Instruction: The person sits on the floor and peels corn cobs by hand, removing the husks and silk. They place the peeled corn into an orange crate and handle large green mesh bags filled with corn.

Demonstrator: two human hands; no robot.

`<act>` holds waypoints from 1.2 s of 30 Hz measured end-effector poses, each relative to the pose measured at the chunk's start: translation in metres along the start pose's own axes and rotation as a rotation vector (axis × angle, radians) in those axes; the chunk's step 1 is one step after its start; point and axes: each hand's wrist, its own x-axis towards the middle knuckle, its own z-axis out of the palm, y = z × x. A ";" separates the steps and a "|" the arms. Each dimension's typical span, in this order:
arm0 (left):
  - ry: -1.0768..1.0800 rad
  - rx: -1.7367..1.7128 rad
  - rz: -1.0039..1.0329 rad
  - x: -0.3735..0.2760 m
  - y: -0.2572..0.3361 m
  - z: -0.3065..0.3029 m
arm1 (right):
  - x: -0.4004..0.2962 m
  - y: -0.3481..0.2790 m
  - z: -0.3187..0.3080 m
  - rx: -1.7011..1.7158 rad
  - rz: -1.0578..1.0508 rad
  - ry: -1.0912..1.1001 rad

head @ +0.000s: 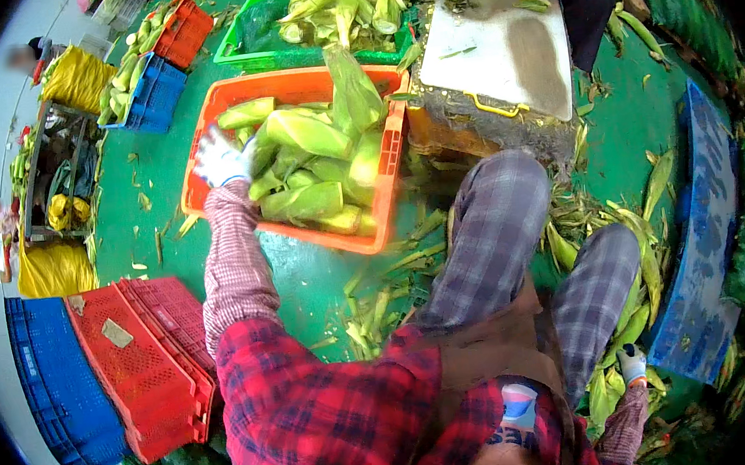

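My left hand (222, 158), in a white glove, is at the left rim of an orange plastic crate (307, 245), its fingers spread and holding nothing. Ears of corn in green husks (307, 134) fill much of the crate; one stands upright near its far right corner. My right hand (632, 364), gloved too, is low at the right beside my knee, above husked corn and leaves (598, 395) on the floor. Its fingers look curled, but whether something is in them does not show clearly.
A white cutting board (483, 50) with a yellow handle (498, 107) lies ahead, a person's dark-clad leg (581, 1) behind it. A green crate (250, 50) holds trimmed corn pieces. Red (138, 366) and blue crates (60, 386) stand at left; a blue panel (695, 237) lies at right. Husks litter the floor.
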 end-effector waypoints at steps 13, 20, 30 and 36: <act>0.031 -0.544 0.143 -0.037 0.192 0.020 | -0.012 -0.096 -0.040 0.272 -0.104 -0.014; -0.044 -0.191 -0.320 0.061 0.023 0.064 | -0.004 -0.012 0.008 -0.094 0.272 -0.230; 0.347 -0.602 0.530 0.031 0.220 0.005 | 0.040 -0.061 0.040 0.112 0.028 -0.309; -0.014 -0.724 0.513 -0.026 0.257 0.070 | 0.076 -0.096 0.062 0.158 0.020 -0.125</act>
